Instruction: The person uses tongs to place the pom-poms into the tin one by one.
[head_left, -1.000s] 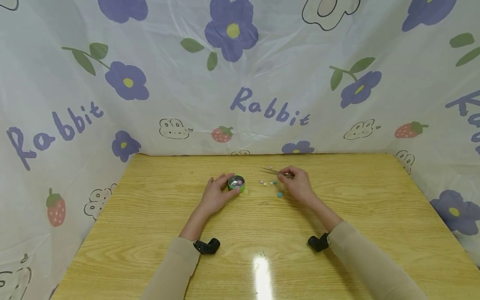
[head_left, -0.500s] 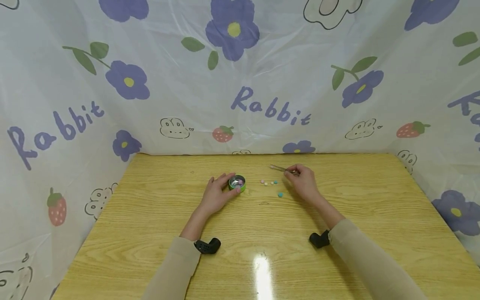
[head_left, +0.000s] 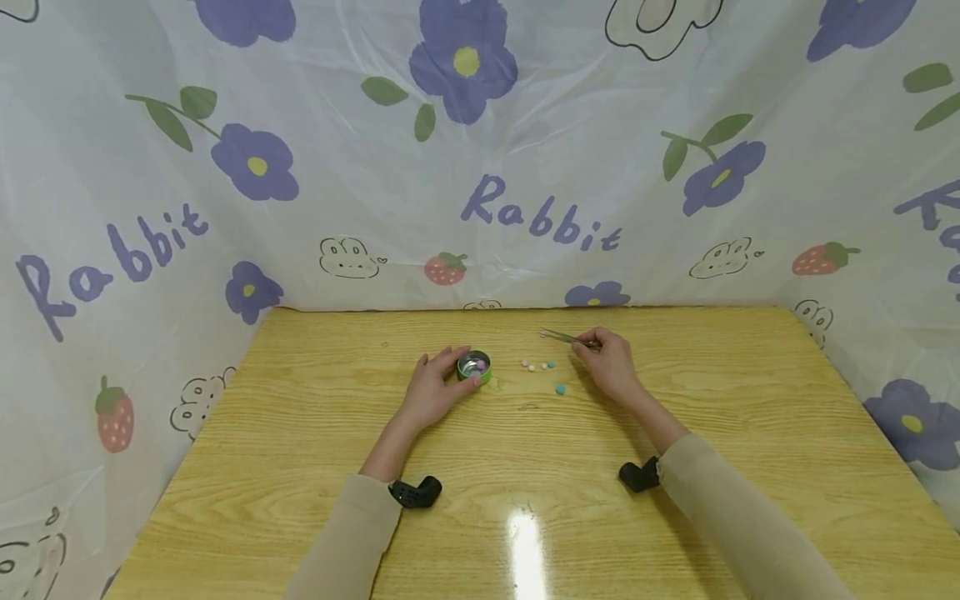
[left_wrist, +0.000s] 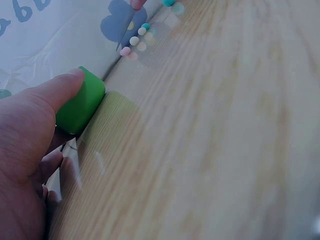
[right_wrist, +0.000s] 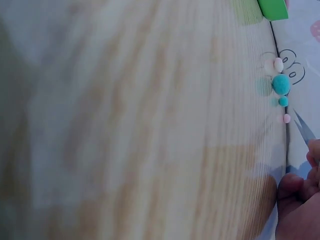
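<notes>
Tabletop [head_left: 480, 450], wood-grained and glossy, fills the lower frame. Larger blue ball [head_left: 561, 389] lies on it right of centre, apart from the others. Left hand [head_left: 430, 395], left of centre, curls thumb and fingers round a small green tin [head_left: 484, 377], with pinkish ball [head_left: 481, 365] inside. Tin probably light, stiff, apt to slide on the gloss; best held by its outer wall, as here. Right of the tin, a loose row: pink ball [head_left: 524, 363], white ball [head_left: 532, 367], second white ball [head_left: 544, 367], small teal ball [head_left: 551, 364]. Balls look light, likely to roll; softness hard to judge; pinch gently across the middle. Right hand [head_left: 609, 367] pinches slim metal tweezers [head_left: 568, 337], tips at a pale ball [head_left: 543, 334] beyond the row; whether they grip it, cannot tell. Tweezers likely springy, best held mid-length. Farthest, upper frame: printed cloth [head_left: 337, 183].
</notes>
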